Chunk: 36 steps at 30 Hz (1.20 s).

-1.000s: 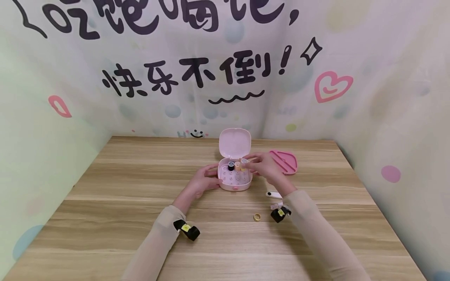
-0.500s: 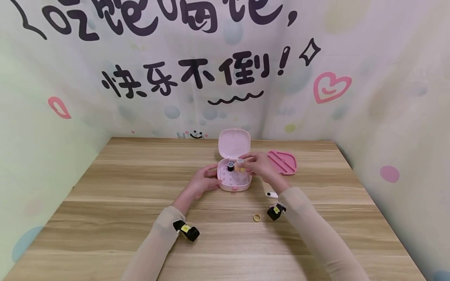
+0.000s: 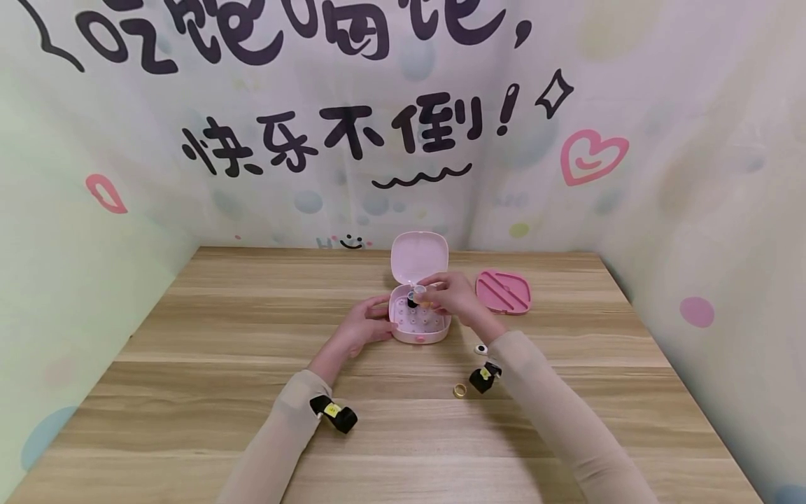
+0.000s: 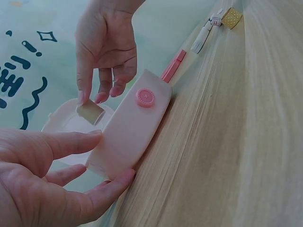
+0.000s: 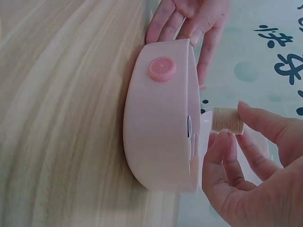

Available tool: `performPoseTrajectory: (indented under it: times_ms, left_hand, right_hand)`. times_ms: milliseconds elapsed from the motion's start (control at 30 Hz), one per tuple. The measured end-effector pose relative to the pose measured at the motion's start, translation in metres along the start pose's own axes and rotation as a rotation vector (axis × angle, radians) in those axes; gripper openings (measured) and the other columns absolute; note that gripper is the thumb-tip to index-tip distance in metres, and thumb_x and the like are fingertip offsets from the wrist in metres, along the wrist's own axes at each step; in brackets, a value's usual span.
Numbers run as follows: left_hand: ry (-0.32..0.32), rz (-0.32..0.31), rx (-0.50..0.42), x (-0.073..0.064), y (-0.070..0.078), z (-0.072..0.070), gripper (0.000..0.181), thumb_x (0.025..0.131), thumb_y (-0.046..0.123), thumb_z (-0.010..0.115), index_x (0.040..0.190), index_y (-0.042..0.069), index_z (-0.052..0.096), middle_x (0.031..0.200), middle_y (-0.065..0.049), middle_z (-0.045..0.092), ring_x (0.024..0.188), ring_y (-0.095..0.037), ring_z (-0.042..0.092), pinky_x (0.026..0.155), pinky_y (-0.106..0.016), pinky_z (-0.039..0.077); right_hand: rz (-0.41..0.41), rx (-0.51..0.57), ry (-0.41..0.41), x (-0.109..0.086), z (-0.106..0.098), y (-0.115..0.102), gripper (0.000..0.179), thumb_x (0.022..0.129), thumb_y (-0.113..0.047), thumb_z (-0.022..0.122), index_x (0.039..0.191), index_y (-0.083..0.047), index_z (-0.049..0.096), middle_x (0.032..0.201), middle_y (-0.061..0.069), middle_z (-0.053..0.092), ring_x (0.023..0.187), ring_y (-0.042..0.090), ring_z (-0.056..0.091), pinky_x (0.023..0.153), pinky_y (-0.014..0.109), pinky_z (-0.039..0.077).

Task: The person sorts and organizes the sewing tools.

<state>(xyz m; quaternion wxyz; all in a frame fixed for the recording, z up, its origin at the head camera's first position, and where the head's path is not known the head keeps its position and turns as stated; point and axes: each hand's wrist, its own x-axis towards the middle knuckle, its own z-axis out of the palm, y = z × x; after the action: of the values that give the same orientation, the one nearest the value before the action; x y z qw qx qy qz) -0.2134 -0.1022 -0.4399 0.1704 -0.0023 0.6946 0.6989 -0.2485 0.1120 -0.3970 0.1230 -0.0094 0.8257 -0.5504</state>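
Observation:
A pale pink sewing box (image 3: 403,338) stands on the table with its lid (image 3: 418,257) raised at the back and rows of small pegs inside. My left hand (image 3: 362,325) grips the box's left side, thumb at the upper edge and fingers lower down, as the left wrist view shows. Between thumb and fingertips, my right hand (image 3: 452,295) pinches a beige thread spool (image 5: 226,119), held above the open box. In the head view this spool overlaps a black thread spool (image 3: 412,303) standing in the back row. The right fingers hide part of that row.
A darker pink divided tray (image 3: 504,292) lies right of the box. Nearer the front are a gold thimble ring (image 3: 460,390) and a slim white tool (image 4: 201,40), partly under the right wrist in the head view. A printed cloth wall (image 3: 302,210) closes the back.
My right hand has moved left over the box, carrying the spool from the right end of the back row towards the black spool. The left hand has stayed in place.

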Motion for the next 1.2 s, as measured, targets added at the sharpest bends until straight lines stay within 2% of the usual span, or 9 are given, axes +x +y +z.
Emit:
performPoseTrajectory:
  times_ms: [267,500,600,700,833,1200]
  left_hand:
    - [0.002,0.013,-0.009,0.002,-0.003,-0.001,0.068,0.093,-0.018,0.064,0.156,-0.005,0.043,0.15,-0.038,0.049,0.103,-0.026,0.068,0.096,-0.042,0.064]
    - [-0.006,0.011,0.007,0.001,-0.003,-0.002,0.067,0.094,-0.016,0.065,0.157,-0.004,0.043,0.149,-0.038,0.051,0.104,-0.026,0.068,0.095,-0.041,0.064]
    - [-0.007,0.01,0.01,0.0,-0.003,-0.003,0.067,0.095,-0.016,0.065,0.157,-0.004,0.043,0.149,-0.037,0.051,0.103,-0.026,0.068,0.094,-0.041,0.065]
    - [-0.005,0.009,0.006,0.0,-0.003,-0.002,0.067,0.094,-0.016,0.065,0.157,-0.003,0.043,0.149,-0.037,0.05,0.103,-0.026,0.068,0.094,-0.041,0.065]
    - [-0.004,0.007,-0.003,0.001,-0.002,-0.001,0.068,0.094,-0.016,0.065,0.157,-0.003,0.043,0.15,-0.037,0.051,0.103,-0.026,0.068,0.094,-0.04,0.065]
    - [-0.006,0.012,0.003,0.001,-0.001,-0.001,0.068,0.094,-0.017,0.065,0.157,-0.004,0.042,0.149,-0.037,0.051,0.101,-0.024,0.069,0.091,-0.038,0.065]
  right_hand:
    - [-0.008,-0.004,-0.007,0.0,0.005,-0.004,0.032,0.093,-0.013,0.082,0.122,-0.002,0.074,0.098,0.011,0.075,0.079,0.02,0.07,0.07,0.029,0.062]
    - [-0.001,-0.017,-0.013,0.004,0.012,-0.005,0.032,0.095,-0.012,0.08,0.124,0.0,0.073,0.103,0.013,0.075,0.083,0.023,0.068,0.079,0.038,0.065]
    - [0.004,-0.002,-0.009,0.005,0.014,-0.006,0.032,0.095,-0.011,0.079,0.124,0.0,0.073,0.101,0.012,0.074,0.079,0.02,0.065,0.075,0.034,0.064]
    - [0.003,0.004,-0.005,0.007,0.017,-0.007,0.032,0.095,-0.01,0.08,0.124,0.0,0.074,0.097,0.012,0.074,0.071,0.015,0.061,0.066,0.026,0.061]
    - [-0.003,-0.031,0.005,0.013,0.021,-0.005,0.031,0.094,-0.012,0.081,0.123,-0.002,0.075,0.094,0.011,0.075,0.066,0.011,0.058,0.057,0.019,0.055]
    - [-0.001,-0.045,0.022,0.022,0.026,-0.003,0.031,0.094,-0.013,0.081,0.121,-0.001,0.075,0.102,0.015,0.077,0.066,0.014,0.062,0.059,0.022,0.058]
